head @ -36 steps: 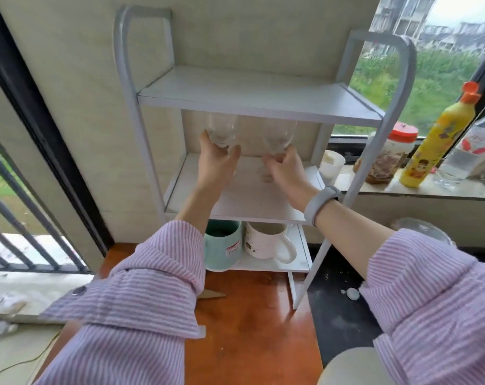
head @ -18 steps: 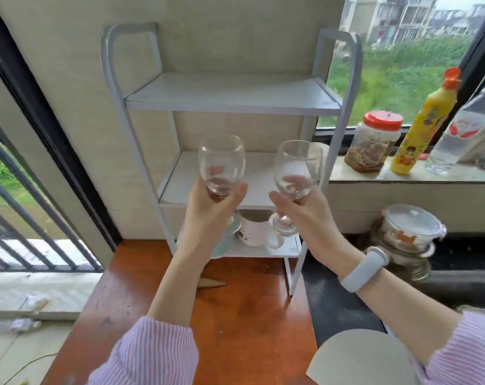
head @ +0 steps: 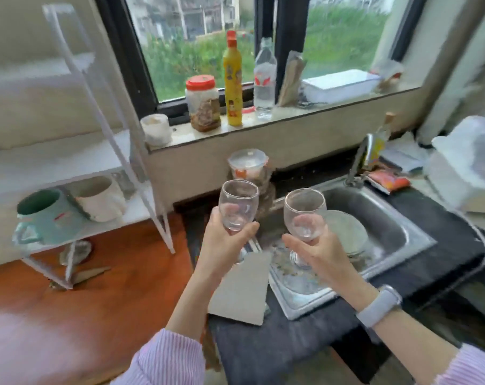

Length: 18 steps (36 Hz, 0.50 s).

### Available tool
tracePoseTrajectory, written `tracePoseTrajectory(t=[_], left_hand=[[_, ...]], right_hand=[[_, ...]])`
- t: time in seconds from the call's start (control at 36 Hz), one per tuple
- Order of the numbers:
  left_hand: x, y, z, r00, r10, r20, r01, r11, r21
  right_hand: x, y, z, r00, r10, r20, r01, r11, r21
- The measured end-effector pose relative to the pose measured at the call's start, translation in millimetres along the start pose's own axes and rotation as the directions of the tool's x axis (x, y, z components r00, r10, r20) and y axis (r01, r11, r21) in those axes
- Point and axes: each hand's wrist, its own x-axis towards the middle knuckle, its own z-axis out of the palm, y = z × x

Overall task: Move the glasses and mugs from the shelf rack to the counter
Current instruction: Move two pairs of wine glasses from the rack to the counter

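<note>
My left hand (head: 224,243) grips a clear wine glass (head: 237,204) upright by its stem. A second clear wine glass (head: 304,215) is held the same way in my right hand (head: 319,254). Both glasses hang in the air above the dark counter (head: 263,348) and the left edge of the steel sink (head: 388,234). The white shelf rack (head: 107,140) stands at the left, blurred. On its lowest shelf sit a teal mug (head: 45,215) and a white mug (head: 101,198).
A grey board (head: 241,290) lies on the counter below my left hand. A plate (head: 344,232) rests in the sink, with a tap (head: 360,159) behind. A jar, a yellow bottle (head: 233,81), a water bottle and a white cup line the windowsill. A lidded tub (head: 248,165) stands behind the glasses.
Both hands took the two glasses off the middle shelf and carried them right. The view swung from the rack to the sink and counter.
</note>
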Motion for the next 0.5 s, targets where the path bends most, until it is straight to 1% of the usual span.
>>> tracePoseTrajectory(t=[0.03, 0.06, 0.14, 0.19, 0.28, 0.39, 0.44, 0.5], left_hand=[[-0.8, -1.5, 7.5, 1.000, 0.001, 0.012, -0.001, 1.000, -0.019], [-3.2, 0.7, 24.8, 0.999, 0.005, 0.043, -0.003, 0.999, -0.039], [-16.0, 16.2, 108.9, 0.980, 0.012, 0.201, -0.009, 1.000, -0.017], [-28.0, 29.2, 164.2, 0.946, 0.022, 0.325, -0.006, 0.999, -0.051], [-43.8, 42.7, 242.5, 0.875, 0.062, 0.480, -0.025, 0.996, -0.082], [-65.2, 62.2, 335.5, 0.737, 0.111, 0.667, -0.057, 0.993, -0.102], [-77.7, 72.7, 379.8, 0.670, 0.114, 0.734, -0.069, 0.993, -0.092], [-90.8, 82.4, 421.3, 0.602, 0.126, 0.789, -0.083, 0.992, -0.094]], right_hand=[[-2.0, 4.7, -8.4, 1.000, 0.022, 0.006, -0.022, 1.000, -0.020], [-7.5, 10.9, -26.3, 0.998, 0.056, -0.019, -0.057, 0.998, -0.032], [-37.7, 29.3, -104.4, 0.982, 0.105, -0.158, -0.114, 0.993, -0.044], [-58.3, 42.3, -154.7, 0.954, 0.129, -0.272, -0.148, 0.988, -0.048], [-93.5, 51.9, -221.1, 0.898, 0.154, -0.412, -0.194, 0.980, -0.055], [-142.8, 63.4, -295.6, 0.788, 0.178, -0.590, -0.233, 0.972, -0.018], [-167.1, 67.3, -327.7, 0.713, 0.183, -0.677, -0.250, 0.968, -0.001], [-189.6, 72.8, -357.2, 0.621, 0.176, -0.764, -0.286, 0.958, -0.011]])
